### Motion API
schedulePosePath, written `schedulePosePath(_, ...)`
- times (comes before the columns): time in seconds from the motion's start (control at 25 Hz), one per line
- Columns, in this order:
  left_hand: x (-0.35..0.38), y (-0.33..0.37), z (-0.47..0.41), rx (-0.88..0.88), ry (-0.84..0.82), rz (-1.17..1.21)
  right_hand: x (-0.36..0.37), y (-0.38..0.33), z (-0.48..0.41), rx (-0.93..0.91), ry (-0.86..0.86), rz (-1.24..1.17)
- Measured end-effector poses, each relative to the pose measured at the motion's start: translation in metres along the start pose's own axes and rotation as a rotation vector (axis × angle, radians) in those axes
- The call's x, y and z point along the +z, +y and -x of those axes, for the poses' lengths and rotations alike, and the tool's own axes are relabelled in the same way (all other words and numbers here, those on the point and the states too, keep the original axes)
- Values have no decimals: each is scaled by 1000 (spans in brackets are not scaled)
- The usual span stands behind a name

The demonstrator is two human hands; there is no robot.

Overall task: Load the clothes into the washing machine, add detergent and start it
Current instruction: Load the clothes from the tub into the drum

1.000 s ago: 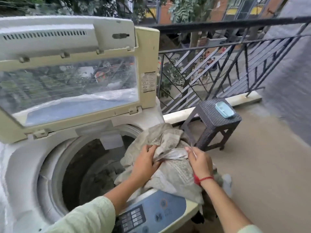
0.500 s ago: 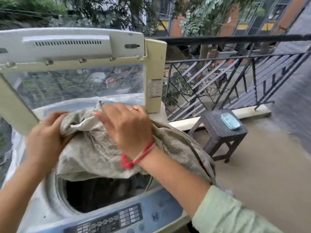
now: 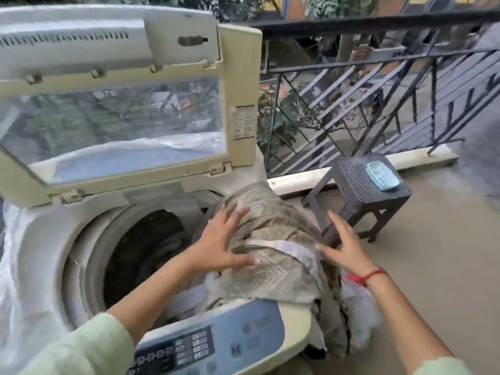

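- Washing machine [image 3: 40, 239]: top-loader, lid [image 3: 238, 77] raised at back.
- Drum opening [image 3: 140, 253]: left of both hands.
- Clothes [image 3: 278, 239]: bundle heaped on right rim, not yet in drum. Long axis runs far to near. Near end drapes over control panel [image 3: 216, 339] and down machine's right side.
- Stool [image 3: 359, 185]: to right, apart from bundle.
- Left hand [image 3: 219, 244]: fingers spread flat on bundle's drum side, nearer opening.
- Right hand [image 3: 343, 244]: fingers spread at outer flank, gripping nothing.
- Judgement: next move carries bundle leftward into drum. Rim lip only obstacle.
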State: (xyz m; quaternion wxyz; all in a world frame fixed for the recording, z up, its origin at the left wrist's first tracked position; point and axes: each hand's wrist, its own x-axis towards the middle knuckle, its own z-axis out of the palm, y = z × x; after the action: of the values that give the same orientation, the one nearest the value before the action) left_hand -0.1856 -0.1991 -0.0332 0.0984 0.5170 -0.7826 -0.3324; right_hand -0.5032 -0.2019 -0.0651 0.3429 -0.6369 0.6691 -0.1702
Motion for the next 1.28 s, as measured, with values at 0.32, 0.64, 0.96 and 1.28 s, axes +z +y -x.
schedulePosePath(0.32, 77, 80, -96, -159, -70, -666, 89, 86, -9, 177, -191, -107)
schedulePosePath(0.64, 12, 85, -30, 170, 531, -235, -30, -37, 27, -306, 926, -32)
schedulePosePath(0.96, -98, -58, 107, -151, 718, -449, 48, -242, 47, -749, 377, 365)
schedulePosePath(1.28, -56, -92, 84, -435, -40, -303, 59, -175, 23, -625, -336, -53)
